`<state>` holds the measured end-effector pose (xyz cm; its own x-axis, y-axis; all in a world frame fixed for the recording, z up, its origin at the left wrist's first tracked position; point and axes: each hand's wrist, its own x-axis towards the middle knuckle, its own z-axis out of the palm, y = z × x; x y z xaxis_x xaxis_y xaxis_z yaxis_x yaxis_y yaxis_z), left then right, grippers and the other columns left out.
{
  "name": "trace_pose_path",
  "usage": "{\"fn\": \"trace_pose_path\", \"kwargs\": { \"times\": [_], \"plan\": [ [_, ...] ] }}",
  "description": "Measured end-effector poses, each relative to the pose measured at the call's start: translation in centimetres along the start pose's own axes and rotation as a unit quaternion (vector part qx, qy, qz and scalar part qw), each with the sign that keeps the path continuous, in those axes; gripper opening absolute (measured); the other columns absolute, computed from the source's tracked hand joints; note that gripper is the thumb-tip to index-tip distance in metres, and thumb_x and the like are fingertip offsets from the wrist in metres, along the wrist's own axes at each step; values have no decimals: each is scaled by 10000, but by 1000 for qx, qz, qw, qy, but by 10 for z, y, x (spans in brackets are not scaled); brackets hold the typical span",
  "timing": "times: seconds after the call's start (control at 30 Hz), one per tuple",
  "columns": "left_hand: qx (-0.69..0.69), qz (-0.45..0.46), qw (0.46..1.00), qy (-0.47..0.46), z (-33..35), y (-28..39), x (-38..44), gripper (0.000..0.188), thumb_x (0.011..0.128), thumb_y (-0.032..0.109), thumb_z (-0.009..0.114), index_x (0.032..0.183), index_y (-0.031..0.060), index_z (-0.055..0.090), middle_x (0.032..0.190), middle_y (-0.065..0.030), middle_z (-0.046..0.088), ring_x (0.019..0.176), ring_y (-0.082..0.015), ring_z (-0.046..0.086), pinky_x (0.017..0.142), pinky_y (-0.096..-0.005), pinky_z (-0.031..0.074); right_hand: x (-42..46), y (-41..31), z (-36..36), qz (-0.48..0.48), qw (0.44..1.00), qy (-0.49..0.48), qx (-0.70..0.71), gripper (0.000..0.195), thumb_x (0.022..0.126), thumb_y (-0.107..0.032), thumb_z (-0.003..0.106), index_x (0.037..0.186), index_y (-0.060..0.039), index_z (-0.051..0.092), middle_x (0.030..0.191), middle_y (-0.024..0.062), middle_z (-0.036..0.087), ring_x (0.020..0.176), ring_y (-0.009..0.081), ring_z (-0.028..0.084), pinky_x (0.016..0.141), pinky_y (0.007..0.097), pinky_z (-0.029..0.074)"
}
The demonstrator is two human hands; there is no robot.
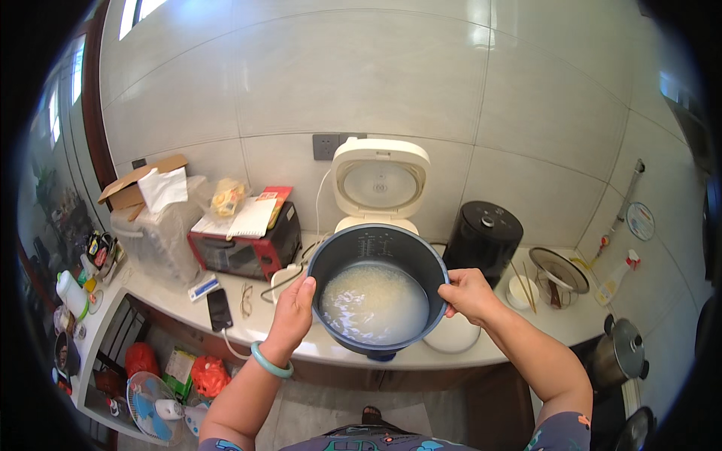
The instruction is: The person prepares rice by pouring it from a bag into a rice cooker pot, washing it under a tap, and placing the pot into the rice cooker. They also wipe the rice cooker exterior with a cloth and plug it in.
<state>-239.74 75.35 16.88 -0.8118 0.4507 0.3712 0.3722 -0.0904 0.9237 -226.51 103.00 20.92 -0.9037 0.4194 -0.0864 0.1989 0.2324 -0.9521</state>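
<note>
Between my two hands is the dark inner pot (389,242) of a rice cooker, held by its rim. Pale rice grains (366,284) lie in cloudy water inside it, and measuring marks show on the far inner wall. My left hand (298,304) grips the left side of the rim, thumb on top; a jade-green bangle circles that wrist. On the opposite side my right hand (465,293) pinches the rim. Behind the pot stands the cream rice cooker (379,147) with its lid raised; its body is mostly hidden by the pot.
A black air fryer (489,225) stands right of the pot, near a white bowl (522,292) with chopsticks. Leftward are a red toaster oven (242,251), a phone (219,310) on a cable and glasses (246,299). A lidded steel pot (619,352) sits far right.
</note>
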Motion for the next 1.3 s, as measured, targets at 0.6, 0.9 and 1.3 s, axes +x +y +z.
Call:
{"fn": "trace_pose_path", "kwargs": {
  "times": [0.6, 0.9, 1.3],
  "plan": [
    [-39, -222, 971, -80, 8, -88, 207, 216, 945, 146, 506, 1070, 41, 647, 727, 84, 482, 576, -26, 368, 529, -190, 299, 234, 33, -23, 25, 1000, -9, 1, 177, 796, 0, 531, 892, 62, 666, 640, 61, 624, 453, 81, 520, 416, 216, 437],
    [0, -224, 969, -105, 5, -125, 218, 172, 937, 115, 506, 957, 7, 639, 709, 47, 501, 613, -52, 411, 565, -229, 356, 252, 53, -17, 38, 999, -13, 0, 195, 790, -57, 570, 908, 54, 677, 650, 63, 626, 481, 104, 548, 467, 250, 469],
    [349, -113, 921, -131, 10, -177, 211, 360, 817, 139, 652, 1102, -70, 582, 654, -145, 617, 607, -274, 610, 599, -387, 482, 267, 101, 2, 69, 988, 6, -137, 242, 764, -97, 626, 970, 17, 682, 693, 90, 645, 564, 186, 620, 582, 335, 523]
  ]
}}
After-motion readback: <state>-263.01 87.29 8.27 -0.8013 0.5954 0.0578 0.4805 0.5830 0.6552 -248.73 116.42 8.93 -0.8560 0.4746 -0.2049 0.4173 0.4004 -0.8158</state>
